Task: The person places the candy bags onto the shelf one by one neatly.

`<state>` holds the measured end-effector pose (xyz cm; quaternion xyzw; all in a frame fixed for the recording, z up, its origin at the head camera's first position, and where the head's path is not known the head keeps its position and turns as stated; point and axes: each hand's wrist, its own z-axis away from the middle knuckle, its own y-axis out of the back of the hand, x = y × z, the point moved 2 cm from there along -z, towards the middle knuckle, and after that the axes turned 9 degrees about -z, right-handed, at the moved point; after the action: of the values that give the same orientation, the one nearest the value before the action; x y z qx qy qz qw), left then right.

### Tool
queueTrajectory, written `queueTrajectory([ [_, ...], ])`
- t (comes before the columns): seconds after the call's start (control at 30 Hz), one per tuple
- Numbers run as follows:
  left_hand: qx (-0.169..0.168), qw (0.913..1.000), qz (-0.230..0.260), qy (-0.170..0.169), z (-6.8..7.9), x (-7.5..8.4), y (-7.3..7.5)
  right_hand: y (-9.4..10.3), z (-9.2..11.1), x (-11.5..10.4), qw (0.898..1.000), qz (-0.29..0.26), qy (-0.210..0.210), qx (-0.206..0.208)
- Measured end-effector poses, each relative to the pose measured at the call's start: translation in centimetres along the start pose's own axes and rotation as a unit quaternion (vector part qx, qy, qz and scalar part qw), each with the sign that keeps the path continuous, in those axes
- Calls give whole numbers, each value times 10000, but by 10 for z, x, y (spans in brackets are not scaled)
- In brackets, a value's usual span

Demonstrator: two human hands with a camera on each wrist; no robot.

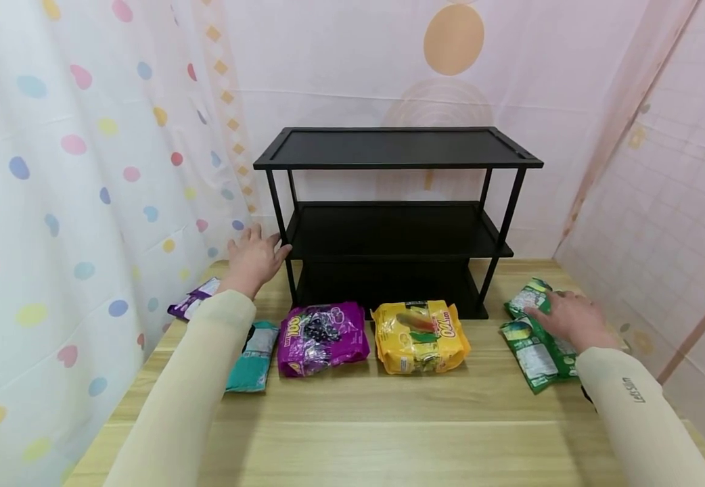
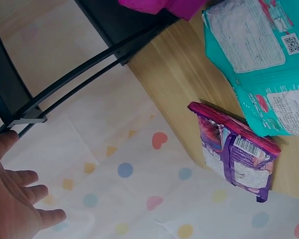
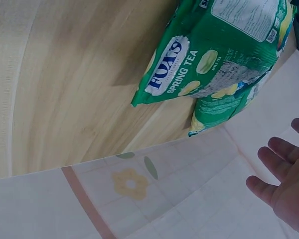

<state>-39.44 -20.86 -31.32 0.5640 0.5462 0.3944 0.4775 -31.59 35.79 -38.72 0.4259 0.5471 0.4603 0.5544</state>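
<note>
1. The rack (image 1: 383, 233) is standing on the table (image 1: 389, 446), before the curtain (image 1: 352, 61).
2. The centre-left pack (image 1: 322, 338) and centre-right pack (image 1: 421, 338) are lying before it.
3. Right, two packets (image 1: 532, 358) are lying, seemingly overlapping.
4. Left, the near packet (image 1: 255, 365) is lying before the far packet (image 1: 194, 299).

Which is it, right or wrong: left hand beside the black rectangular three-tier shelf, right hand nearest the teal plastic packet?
Wrong packet: the head view shows the right hand nearest the green plastic packets. The left hand is beside the black rectangular three-tier shelf, as stated.
</note>
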Motion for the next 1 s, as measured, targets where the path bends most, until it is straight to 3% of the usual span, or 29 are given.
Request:
queueTrajectory([
  [0.27, -338, 9987, 312, 219, 2, -5, 3, -2, 2, -2, 9997, -26, 34, -229],
  [0.4, -525, 9971, 442, 325, 3, -7, 4, -5, 3, 1, 9979, -138, -115, -629],
  [0.6, -710, 9957, 434, 416, 5, -6, 5, -12, 7, 3, 9847, -674, -669, -1462],
  [0.73, -704, 9957, 406, 442, 5, -4, 3, -19, 10, 5, 9754, -852, -942, -1804],
  [1.0, -535, 9967, 451, 410, 5, 1, 1, -25, 14, 11, 9757, -896, -1001, -1731],
])
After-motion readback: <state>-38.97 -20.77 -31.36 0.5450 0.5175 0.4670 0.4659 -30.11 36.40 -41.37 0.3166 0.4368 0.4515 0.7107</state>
